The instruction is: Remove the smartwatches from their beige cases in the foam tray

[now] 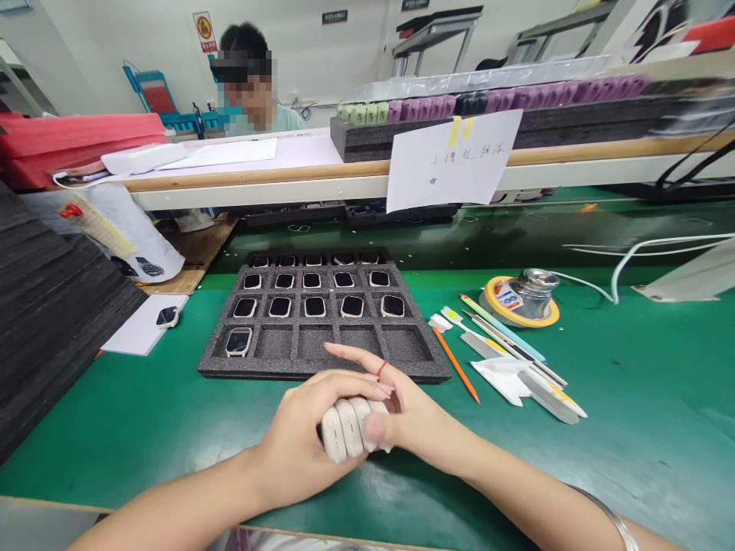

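Note:
Several pale beige smartwatch cases (pixel 343 432) stand side by side in a stack, low in front of the foam tray. My left hand (pixel 295 432) wraps round them from the left, with its fingers over the top. From the right, my right hand (pixel 422 417) grips the other end, its thumb lying across the cases and its index finger stretched out toward the tray. Its remaining fingers are mostly hidden. Just beyond, the dark grey foam tray (pixel 258 373) holds rows of watch cases with black screens; its nearest row has one watch (pixel 238 342) at the left.
One watch (pixel 168 317) lies by white paper (pixel 135 329) at left, beside stacked black foam (pixel 51 321). At right are an orange stick (pixel 459 367), brushes, a wipe (pixel 499 380) and a glass bottle (pixel 531 289) in a tape roll. A person (pixel 246 84) sits beyond the shelf (pixel 258 191).

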A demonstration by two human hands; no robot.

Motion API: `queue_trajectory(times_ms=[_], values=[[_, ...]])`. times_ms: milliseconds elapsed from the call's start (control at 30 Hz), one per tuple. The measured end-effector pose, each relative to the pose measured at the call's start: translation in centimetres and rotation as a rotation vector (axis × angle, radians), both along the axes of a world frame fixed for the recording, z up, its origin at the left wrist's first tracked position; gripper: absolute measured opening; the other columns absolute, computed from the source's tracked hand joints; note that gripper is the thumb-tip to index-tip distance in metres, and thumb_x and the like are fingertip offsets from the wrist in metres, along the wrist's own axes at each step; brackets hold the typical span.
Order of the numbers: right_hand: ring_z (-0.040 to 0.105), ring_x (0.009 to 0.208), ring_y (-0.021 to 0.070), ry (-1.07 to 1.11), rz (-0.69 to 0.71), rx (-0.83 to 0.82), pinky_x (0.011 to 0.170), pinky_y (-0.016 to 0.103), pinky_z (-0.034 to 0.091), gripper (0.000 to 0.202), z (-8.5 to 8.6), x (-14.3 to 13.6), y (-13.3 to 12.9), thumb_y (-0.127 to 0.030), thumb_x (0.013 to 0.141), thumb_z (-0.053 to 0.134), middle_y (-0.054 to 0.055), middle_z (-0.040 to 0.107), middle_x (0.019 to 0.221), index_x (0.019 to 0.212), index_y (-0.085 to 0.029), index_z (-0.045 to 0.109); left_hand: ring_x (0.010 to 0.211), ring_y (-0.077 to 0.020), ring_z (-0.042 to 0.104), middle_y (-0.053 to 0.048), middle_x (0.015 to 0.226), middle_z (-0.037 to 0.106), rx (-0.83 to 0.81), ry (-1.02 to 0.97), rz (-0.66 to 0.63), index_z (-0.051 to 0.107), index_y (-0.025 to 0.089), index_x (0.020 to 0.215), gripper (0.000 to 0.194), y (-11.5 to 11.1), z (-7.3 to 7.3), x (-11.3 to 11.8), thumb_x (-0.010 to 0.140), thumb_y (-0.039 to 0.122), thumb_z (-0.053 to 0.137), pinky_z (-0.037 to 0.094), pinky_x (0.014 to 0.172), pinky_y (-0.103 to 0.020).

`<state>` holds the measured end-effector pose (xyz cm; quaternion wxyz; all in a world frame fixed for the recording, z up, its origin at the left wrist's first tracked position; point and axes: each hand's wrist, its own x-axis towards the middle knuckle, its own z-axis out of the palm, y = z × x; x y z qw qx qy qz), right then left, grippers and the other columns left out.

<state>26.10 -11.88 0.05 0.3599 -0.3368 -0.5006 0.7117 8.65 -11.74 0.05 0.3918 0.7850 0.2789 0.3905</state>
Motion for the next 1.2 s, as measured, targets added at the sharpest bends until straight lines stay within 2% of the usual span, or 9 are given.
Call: queue_trajectory(times_ms=[167,233,300,400,500,633,767,1067,1200], values=[[0.069,0.098,0.0229,-0.139,-0.144,0.227,0.089,0.038,0.055,0.116,0.1,-0.4,-0.7,-0.021,0.059,0.09,0.005,0.07,0.112,0.153,-0.029,0.022,0.133,-0.0298,0.042,-0.011,0.141,0.044,0.04,-0.02,-0.004,0.039,0.033,0.142,0.082,0.0,-0.7,-0.1,0.072,0.025,0.081,0.036,0.111,-0.046],[0.07,0.095,0.0218,-0.222,-0.21,0.449,0.089,0.038,0.055,0.117,-0.1,-0.3,-0.8,-0.017,0.065,0.087,0.002,0.073,0.105,0.155,-0.033,0.014,0.139,-0.0338,0.035,-0.012,0.151,0.031,-0.202,-0.077,0.004,0.018,0.038,0.15,0.119,-0.2,-0.6,0.0,0.057,0.029,0.092,0.033,0.112,-0.05],[0.068,0.105,0.021,-0.285,-0.244,0.702,0.097,0.037,0.052,0.113,-0.4,-0.2,-0.7,-0.015,0.072,0.082,0.002,0.071,0.115,0.156,-0.037,0.009,0.132,-0.0335,0.044,-0.014,0.148,0.038,-0.577,-0.198,-0.023,0.015,0.036,0.151,0.129,-0.5,-0.2,0.2,0.05,0.038,0.095,0.039,0.108,-0.048],[0.061,0.12,0.022,-0.405,-0.188,1.004,0.106,0.042,0.046,0.097,-0.8,-0.1,-0.5,-0.011,0.084,0.068,0.005,0.066,0.129,0.156,-0.036,0.009,0.104,-0.024,0.063,-0.011,0.114,0.063,-1.021,-0.344,-0.052,0.053,0.02,0.128,0.08,-0.6,0.4,0.9,0.061,0.046,0.088,0.051,0.089,-0.035],[0.059,0.123,0.0241,-0.49,-0.134,1.013,0.105,0.044,0.047,0.091,-0.3,0.3,-0.3,-0.012,0.081,0.069,0.009,0.062,0.133,0.155,-0.031,0.018,0.081,-0.0178,0.068,-0.007,0.091,0.07,-1.202,-0.456,-0.023,0.067,0.015,0.101,0.047,-0.3,0.5,1.2,0.068,0.044,0.085,0.053,0.073,-0.027],[0.065,0.11,0.0235,-0.407,-0.239,0.86,0.089,0.034,0.057,0.041,1.2,1.2,0.1,-0.016,0.073,0.078,0.006,0.066,0.114,0.11,-0.026,0.062,0.082,-0.0204,0.072,-0.009,0.096,0.074,-1.255,-0.634,0.012,0.07,0.014,0.101,0.039,0.1,0.7,0.8,0.073,0.038,0.082,0.057,0.077,-0.03],[0.067,0.102,0.0235,-0.37,-0.262,0.841,0.082,0.033,0.059,0.016,1.9,1.7,0.5,-0.021,0.075,0.081,0.005,0.065,0.105,0.072,-0.022,0.065,0.083,-0.0193,0.072,-0.009,0.089,0.075,-1.282,-0.708,-0.027,0.071,0.012,0.101,0.036,0.1,0.7,0.5,0.074,0.035,0.082,0.058,0.081,-0.031],[0.069,0.076,0.0167,-0.182,-0.618,0.877,0.062,0.026,0.06,0.013,1.6,1.6,0.3,-0.024,0.089,0.068,0.003,0.068,0.079,0.076,-0.022,0.067,0.082,-0.0176,0.073,-0.01,0.093,0.077,-1.36,-0.73,-0.146,0.075,0.013,0.099,0.034,0.5,-0.1,0.4,0.074,0.036,0.082,0.049,0.053,-0.013],[0.071,0.096,0.0209,-0.112,-0.616,0.884,0.079,0.034,0.063,0.01,1.3,1.4,-0.3,-0.029,0.088,0.071,0.006,0.07,0.097,0.094,-0.024,0.064,0.086,-0.0169,0.073,-0.01,0.098,0.077,-1.383,-0.807,-0.254,0.076,0.014,0.098,0.034,0.6,0.0,0.4,0.075,0.038,0.081,0.043,0.049,-0.009]])
